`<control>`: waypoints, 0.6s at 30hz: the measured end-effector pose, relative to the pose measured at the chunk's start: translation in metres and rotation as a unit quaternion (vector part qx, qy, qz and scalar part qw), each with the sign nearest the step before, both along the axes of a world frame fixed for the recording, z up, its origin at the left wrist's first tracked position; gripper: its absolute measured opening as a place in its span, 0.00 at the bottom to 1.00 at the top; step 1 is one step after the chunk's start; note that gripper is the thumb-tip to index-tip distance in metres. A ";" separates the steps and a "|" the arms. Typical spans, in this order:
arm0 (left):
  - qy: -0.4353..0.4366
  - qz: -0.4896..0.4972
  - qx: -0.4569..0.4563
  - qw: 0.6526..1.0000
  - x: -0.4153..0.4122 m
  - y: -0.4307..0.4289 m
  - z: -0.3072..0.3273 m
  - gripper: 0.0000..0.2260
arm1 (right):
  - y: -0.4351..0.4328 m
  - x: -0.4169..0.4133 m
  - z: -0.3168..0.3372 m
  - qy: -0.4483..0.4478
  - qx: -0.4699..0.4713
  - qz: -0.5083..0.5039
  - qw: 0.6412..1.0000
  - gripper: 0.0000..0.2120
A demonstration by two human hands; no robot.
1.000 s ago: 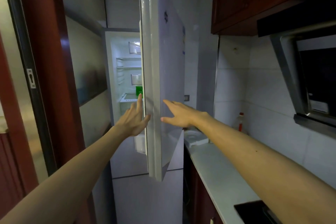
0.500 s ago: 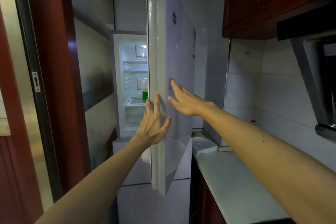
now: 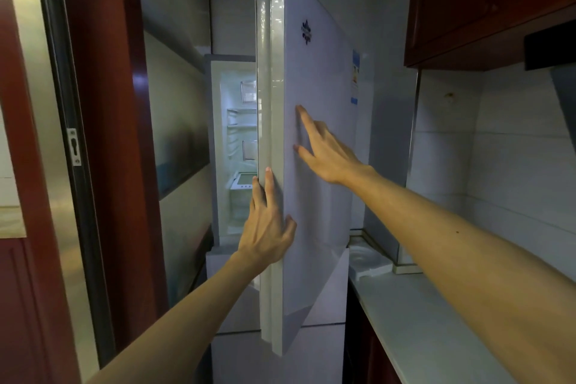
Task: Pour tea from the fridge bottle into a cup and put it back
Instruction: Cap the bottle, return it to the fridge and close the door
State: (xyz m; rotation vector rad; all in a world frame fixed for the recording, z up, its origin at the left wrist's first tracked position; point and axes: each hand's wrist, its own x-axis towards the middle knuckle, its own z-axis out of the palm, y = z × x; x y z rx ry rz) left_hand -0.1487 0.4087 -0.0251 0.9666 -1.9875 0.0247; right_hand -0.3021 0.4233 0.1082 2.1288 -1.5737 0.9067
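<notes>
Both hands (image 3: 327, 153) on fridge door (image 3: 318, 227)

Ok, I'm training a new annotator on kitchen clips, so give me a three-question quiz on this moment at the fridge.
1. True or false: the fridge door is fully shut.
2. Which hand lies flat on the door's outer face? A) left hand B) right hand C) neither
3. Fill in: the left hand's fingers touch the door's ____ edge.

Key:
1. False. The door stands partly open and the lit fridge interior shows beside it.
2. B.
3. Front (the free edge facing the camera), with the thumb on the outer face.
</notes>
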 end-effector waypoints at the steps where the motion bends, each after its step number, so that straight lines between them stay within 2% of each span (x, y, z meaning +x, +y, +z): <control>1: 0.002 -0.001 -0.002 1.000 0.004 -0.005 -0.001 0.45 | -0.005 0.004 0.001 -0.002 -0.006 0.002 1.000 0.34; 10: 0.048 -0.008 -0.039 0.998 0.041 -0.050 -0.006 0.45 | -0.051 0.036 0.005 -0.014 -0.030 0.006 0.999 0.32; 18: 0.124 -0.015 -0.005 0.992 0.064 -0.083 -0.009 0.44 | -0.094 0.062 0.003 -0.012 -0.057 0.009 0.998 0.34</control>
